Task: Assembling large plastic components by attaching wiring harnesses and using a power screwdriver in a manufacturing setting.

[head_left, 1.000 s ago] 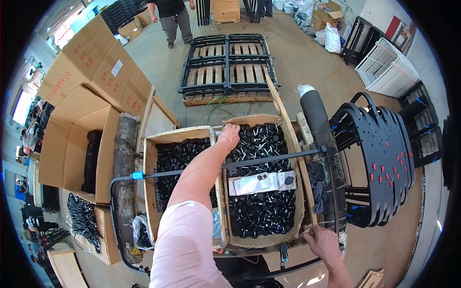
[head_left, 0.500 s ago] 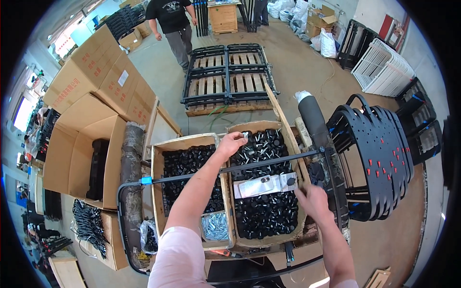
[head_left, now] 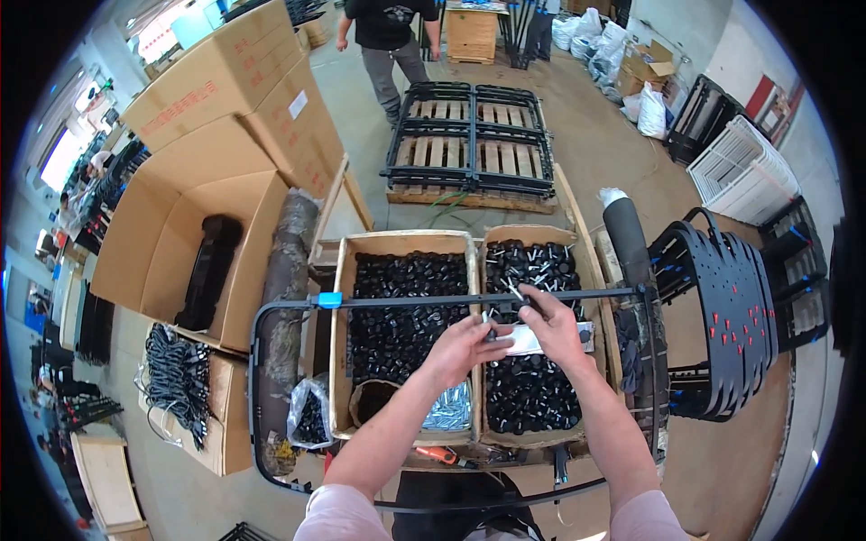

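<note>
My left hand [head_left: 462, 348] is closed in a pinch around a small black-headed bolt [head_left: 488, 318], mostly covered by the fingers. Close by, my right hand [head_left: 554, 328] pinches another black-headed bolt [head_left: 515, 290], its silver shank pointing up and left. Both hands are over the right wooden bin [head_left: 593, 261], which is filled with black-headed bolts [head_left: 532, 397]. A pale flat package [head_left: 521, 342] lies on these bolts, partly hidden under my hands. The bar of a black tubular frame [head_left: 406, 300], with blue tape [head_left: 330, 299], crosses above the bins.
The left wooden bin [head_left: 341, 361] holds black caps and a compartment of silver screws [head_left: 448, 410]. An orange-handled tool [head_left: 439, 454] lies at the near edge. Cardboard boxes [head_left: 194, 180] stand left, curved black panels [head_left: 722, 316] right. A person [head_left: 391, 54] stands beyond, beside palleted frames [head_left: 471, 144].
My left hand has come back toward me from the bin's far end. My right hand has moved inward from the right side to meet it. The whole view has shifted.
</note>
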The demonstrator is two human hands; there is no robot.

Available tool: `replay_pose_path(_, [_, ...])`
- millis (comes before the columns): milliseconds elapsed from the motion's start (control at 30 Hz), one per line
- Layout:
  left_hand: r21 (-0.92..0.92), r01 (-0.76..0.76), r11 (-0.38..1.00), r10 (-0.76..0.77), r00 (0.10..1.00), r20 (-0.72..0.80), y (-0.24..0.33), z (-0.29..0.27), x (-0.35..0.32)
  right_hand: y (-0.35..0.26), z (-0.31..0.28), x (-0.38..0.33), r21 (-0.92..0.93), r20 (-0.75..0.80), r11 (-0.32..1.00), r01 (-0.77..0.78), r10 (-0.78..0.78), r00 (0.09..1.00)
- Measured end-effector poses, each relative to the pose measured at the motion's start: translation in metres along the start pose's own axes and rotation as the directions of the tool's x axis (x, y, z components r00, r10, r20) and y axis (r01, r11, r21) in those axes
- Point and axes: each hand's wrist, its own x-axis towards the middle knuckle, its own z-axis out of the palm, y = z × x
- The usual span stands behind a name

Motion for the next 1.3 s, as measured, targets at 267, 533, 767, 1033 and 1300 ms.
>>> replay_pose_path(267, [0.897,-0.056,0.439,0.479,0.859,-0.181,-0.038,-0.034,-0.146,-0.020,0.039,0.044,-0.573,0.244,0.792,0.212,-0.082,0.966])
replay_pose_path(533, [0.863,-0.142,0.485,0.388,0.919,-0.066,-0.056,-0.066,-0.215,-0.030,0.058,0.062,-0.694,0.368,0.642,0.325,-0.071,0.927])
replay_pose_path(767, [0.864,-0.108,0.492,0.276,0.960,-0.037,-0.055,-0.068,-0.242,-0.035,0.071,0.082,-0.873,0.295,0.424,0.242,0.064,0.953])
replay_pose_path(1033, [0.901,-0.086,0.425,0.297,0.954,-0.049,-0.087,-0.047,-0.273,-0.009,0.081,0.077,-0.837,0.168,0.527,0.150,-0.014,0.986])
replay_pose_path(1300, [0.978,-0.044,0.206,0.230,0.973,-0.004,-0.119,-0.003,-0.290,0.013,0.085,0.091,-0.670,0.220,0.709,0.219,-0.093,0.971])
